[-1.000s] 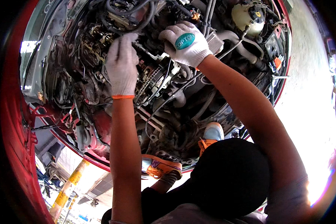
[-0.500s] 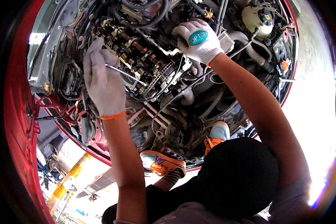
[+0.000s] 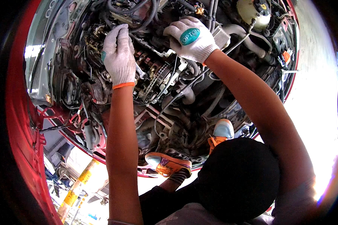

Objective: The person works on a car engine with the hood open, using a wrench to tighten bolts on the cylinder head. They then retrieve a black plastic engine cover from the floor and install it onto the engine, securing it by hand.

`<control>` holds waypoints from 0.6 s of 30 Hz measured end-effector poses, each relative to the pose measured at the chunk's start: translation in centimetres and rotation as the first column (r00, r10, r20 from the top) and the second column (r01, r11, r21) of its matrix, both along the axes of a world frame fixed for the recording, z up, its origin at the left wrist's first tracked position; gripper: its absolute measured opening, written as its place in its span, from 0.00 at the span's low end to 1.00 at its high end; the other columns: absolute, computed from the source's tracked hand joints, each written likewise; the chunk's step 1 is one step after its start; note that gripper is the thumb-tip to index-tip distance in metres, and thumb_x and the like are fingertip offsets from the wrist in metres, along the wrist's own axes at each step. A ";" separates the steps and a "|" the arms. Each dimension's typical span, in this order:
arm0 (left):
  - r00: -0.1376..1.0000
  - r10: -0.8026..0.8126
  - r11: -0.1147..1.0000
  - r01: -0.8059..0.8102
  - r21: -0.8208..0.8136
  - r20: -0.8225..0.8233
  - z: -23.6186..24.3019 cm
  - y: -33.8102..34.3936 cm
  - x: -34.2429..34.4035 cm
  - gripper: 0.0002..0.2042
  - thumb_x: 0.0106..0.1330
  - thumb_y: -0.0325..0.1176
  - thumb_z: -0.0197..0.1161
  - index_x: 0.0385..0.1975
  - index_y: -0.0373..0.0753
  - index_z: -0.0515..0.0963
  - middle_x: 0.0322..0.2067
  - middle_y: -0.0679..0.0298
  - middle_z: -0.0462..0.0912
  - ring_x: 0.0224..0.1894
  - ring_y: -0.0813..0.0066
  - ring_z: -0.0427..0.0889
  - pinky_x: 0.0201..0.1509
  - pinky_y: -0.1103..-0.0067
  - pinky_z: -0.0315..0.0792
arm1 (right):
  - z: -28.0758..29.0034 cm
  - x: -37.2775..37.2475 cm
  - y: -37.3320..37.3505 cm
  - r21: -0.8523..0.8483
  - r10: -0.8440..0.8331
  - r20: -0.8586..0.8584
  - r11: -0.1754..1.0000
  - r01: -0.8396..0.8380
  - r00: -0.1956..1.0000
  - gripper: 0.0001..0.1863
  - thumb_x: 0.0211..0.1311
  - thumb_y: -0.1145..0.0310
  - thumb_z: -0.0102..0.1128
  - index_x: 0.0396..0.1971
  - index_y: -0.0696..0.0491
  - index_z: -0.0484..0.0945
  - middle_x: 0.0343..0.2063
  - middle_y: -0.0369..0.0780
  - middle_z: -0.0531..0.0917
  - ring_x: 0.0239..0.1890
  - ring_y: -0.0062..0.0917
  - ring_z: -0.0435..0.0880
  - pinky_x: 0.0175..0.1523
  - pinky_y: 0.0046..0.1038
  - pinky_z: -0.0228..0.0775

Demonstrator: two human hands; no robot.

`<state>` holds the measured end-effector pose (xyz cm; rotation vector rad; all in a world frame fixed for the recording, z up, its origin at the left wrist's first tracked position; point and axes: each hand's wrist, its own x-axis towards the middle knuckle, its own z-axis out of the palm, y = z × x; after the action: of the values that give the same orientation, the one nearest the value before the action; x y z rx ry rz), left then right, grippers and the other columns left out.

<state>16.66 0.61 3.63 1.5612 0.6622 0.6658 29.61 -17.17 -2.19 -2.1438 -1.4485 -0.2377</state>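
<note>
The left hand (image 3: 119, 56), in a white glove, has its fingers stretched long and close together; just past its palm's right edge juts the end of a silver tool (image 3: 141, 72), the rest hidden, so I can't tell how they grip it. The right hand (image 3: 189, 39) curls its fingers, but I can't see whether they pinch anything. Below and between the 2 hands runs a chain (image 3: 154, 81); farther out, upper right, sits a pale reservoir (image 3: 248, 15).
</note>
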 end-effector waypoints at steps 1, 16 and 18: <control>1.000 -0.001 1.000 0.001 -0.006 -0.006 -0.1 -0.2 0.2 0.09 0.77 0.34 0.61 0.49 0.39 0.83 0.25 0.73 0.75 0.24 0.87 0.67 0.28 0.85 0.62 | -0.1 0.0 -0.1 0.002 -0.002 0.001 1.000 0.002 1.000 0.15 0.56 0.62 0.65 0.44 0.48 0.82 0.37 0.40 0.85 0.47 0.37 0.84 0.61 0.39 0.73; 0.989 -0.046 0.965 0.080 0.251 -0.139 -0.6 -2.2 -1.1 0.11 0.79 0.36 0.58 0.50 0.39 0.83 0.31 0.72 0.79 0.27 0.87 0.68 0.31 0.85 0.64 | 0.1 0.0 -0.1 -0.039 0.000 -0.054 0.999 -0.002 0.999 0.15 0.58 0.63 0.65 0.46 0.48 0.83 0.42 0.38 0.86 0.52 0.35 0.84 0.64 0.38 0.72; 0.983 -0.055 0.962 0.100 0.254 -0.178 -0.8 -2.4 -1.3 0.12 0.79 0.37 0.57 0.50 0.39 0.83 0.32 0.72 0.79 0.30 0.87 0.70 0.33 0.85 0.66 | 0.2 -0.2 -0.2 -0.060 -0.019 -0.031 0.998 0.017 0.999 0.15 0.58 0.63 0.65 0.46 0.48 0.83 0.42 0.38 0.86 0.52 0.35 0.84 0.64 0.38 0.72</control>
<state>15.39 -1.78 2.83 1.8957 0.6544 0.5830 29.44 -17.39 -2.01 -2.1992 -1.4357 -0.1677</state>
